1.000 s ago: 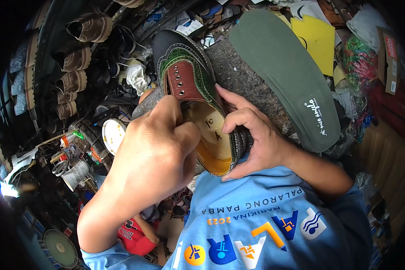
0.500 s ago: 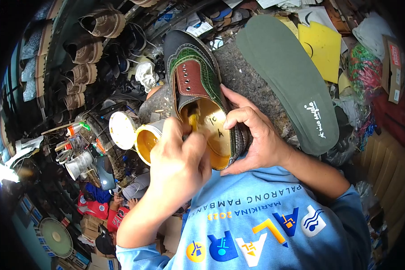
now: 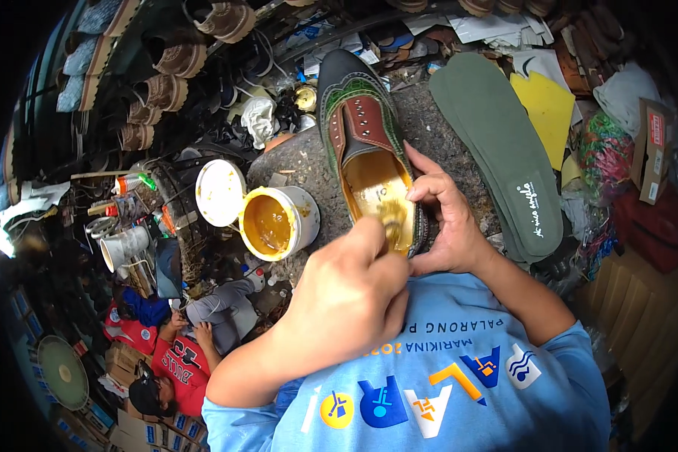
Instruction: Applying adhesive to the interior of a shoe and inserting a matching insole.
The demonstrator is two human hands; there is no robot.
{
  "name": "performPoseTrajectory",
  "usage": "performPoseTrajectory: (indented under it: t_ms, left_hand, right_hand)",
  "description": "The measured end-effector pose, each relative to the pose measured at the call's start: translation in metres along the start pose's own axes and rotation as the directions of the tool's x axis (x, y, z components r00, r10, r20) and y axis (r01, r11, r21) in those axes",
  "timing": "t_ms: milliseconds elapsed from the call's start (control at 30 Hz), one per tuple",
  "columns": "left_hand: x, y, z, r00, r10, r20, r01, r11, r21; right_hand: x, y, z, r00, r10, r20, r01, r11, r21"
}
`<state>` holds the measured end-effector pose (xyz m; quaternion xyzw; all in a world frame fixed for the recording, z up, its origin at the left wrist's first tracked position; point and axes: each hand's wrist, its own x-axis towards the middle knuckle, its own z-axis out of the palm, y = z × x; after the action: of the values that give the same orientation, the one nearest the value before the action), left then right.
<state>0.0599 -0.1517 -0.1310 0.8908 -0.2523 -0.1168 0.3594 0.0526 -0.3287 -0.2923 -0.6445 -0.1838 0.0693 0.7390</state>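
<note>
A wingtip shoe point(image 3: 370, 123) in black, green and reddish-brown leather points away from me, its insole coated with wet yellow glue. My right hand point(image 3: 450, 215) grips the shoe around the heel, thumb behind and fingers at the right rim of the opening. Closed around a small brush point(image 3: 393, 221), my left hand point(image 3: 354, 282) works over the opening near the heel. Most of the brush is hidden by my fingers, and its bristles are blurred against the insole. Left of the shoe stands a white tub point(image 3: 306, 216) of yellow glue.
A stone block point(image 3: 279, 166) lies under the shoe and tub. The tub's glue-smeared lid point(image 3: 221, 192) sits beside it. Two green insoles point(image 3: 497, 143) overlap at the right, near yellow card point(image 3: 539, 117). Brown shoes point(image 3: 175, 56) line a rack at upper left. Another person point(image 3: 181, 369) sits at lower left.
My left hand and the brush have moved toward the shoe's heel, off from in front of the tub, which now shows fully. The right hand keeps its hold on the shoe.
</note>
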Motion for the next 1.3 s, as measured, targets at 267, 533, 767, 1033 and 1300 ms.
performPoseTrajectory:
  t_ms: [267,533,767,1033,1300]
  left_hand:
    - [-0.017,-0.014,-0.01,0.958,-0.012,-0.285,0.009,1.0,-0.012]
    - [-0.124,-0.006,-0.077,0.564,-0.195,-0.803,-0.377,0.804,-0.46]
    - [-0.15,-0.049,-0.069,0.406,-0.403,-0.821,0.382,0.89,-0.248]
    - [-0.148,-0.1,-0.028,0.296,-0.718,-0.63,0.223,0.693,-0.685]
    - [-0.232,-0.139,-0.055,0.617,-0.778,0.121,0.133,-0.049,-0.99]
  right_hand:
    - [0.002,-0.002,0.005,1.0,0.019,-0.008,-0.019,1.0,0.008]
    - [0.0,-0.005,0.003,0.999,0.014,0.036,-0.011,0.998,-0.067]
    - [0.002,-0.002,0.006,0.997,0.009,0.082,-0.017,0.995,0.097]
    - [0.0,-0.003,0.004,0.995,0.036,0.089,-0.044,0.995,0.093]
    - [0.0,0.001,0.006,0.998,-0.006,0.063,-0.001,0.993,0.119]
